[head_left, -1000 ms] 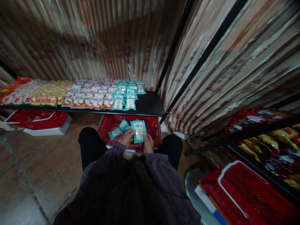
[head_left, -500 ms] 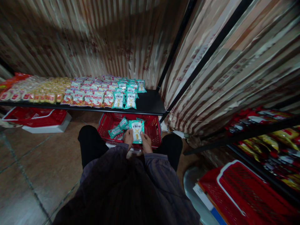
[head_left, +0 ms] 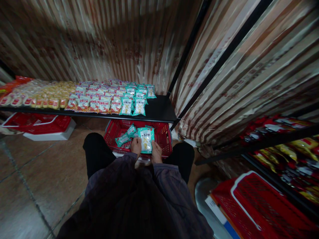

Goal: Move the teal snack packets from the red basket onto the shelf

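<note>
Between my two hands, a teal-and-white snack bag is held upright with its printed front facing me. My left hand grips its left edge, fingers closed. On the opposite edge my right hand is closed on the same bag. Just beneath and beyond it is a red plastic basket between my knees. Several more teal bags lie in that basket, partly hidden by the held one. Matching teal snack bags stand in rows on the black shelf ahead.
Red-and-white snack bags and yellow wrapped packs fill the shelf further left. A red basket sits under its left part. At right stand black posts, another red basket and a rack of red and yellow packets.
The held bag stays over the basket, turned very slightly. My right hand has shifted a little lower on its edge; the left has barely moved.
</note>
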`<action>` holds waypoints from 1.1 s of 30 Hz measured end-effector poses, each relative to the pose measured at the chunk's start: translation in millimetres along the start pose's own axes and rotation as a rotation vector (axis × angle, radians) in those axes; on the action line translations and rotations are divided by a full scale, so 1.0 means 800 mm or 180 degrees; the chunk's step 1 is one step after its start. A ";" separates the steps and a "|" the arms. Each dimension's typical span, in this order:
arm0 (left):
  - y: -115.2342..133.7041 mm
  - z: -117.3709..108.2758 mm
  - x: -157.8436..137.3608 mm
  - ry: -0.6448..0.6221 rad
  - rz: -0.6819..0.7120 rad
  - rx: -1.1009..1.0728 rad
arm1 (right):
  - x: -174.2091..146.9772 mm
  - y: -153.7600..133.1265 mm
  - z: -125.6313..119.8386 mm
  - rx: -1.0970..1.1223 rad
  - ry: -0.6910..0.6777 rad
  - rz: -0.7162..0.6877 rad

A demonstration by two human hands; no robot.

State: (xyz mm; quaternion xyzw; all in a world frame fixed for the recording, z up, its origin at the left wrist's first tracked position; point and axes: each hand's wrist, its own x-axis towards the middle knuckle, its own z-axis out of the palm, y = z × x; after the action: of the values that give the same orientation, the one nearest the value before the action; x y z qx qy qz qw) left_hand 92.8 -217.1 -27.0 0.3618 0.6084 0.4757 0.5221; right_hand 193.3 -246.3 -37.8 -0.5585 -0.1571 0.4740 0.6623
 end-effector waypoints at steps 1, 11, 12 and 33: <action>0.002 0.000 -0.001 0.0115 0.0060 0.0095 | -0.001 -0.001 0.001 0.0010 -0.0003 -0.0009; 0.022 0.005 -0.010 0.0142 0.0538 0.0355 | -0.010 -0.010 0.017 0.0009 -0.0144 -0.0207; 0.025 0.006 -0.011 0.0084 0.0551 0.0327 | -0.010 -0.011 0.017 -0.0030 -0.0174 -0.0234; 0.036 0.020 -0.020 -0.0905 0.0206 -0.1057 | -0.010 0.002 0.010 -0.1912 -0.0913 -0.1722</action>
State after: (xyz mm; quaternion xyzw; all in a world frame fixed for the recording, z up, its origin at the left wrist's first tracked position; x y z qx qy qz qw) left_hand 109.8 -221.1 5.2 0.3537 0.4301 0.5301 0.6395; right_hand 182.8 -248.2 -34.3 -0.5937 -0.5195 0.2893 0.5421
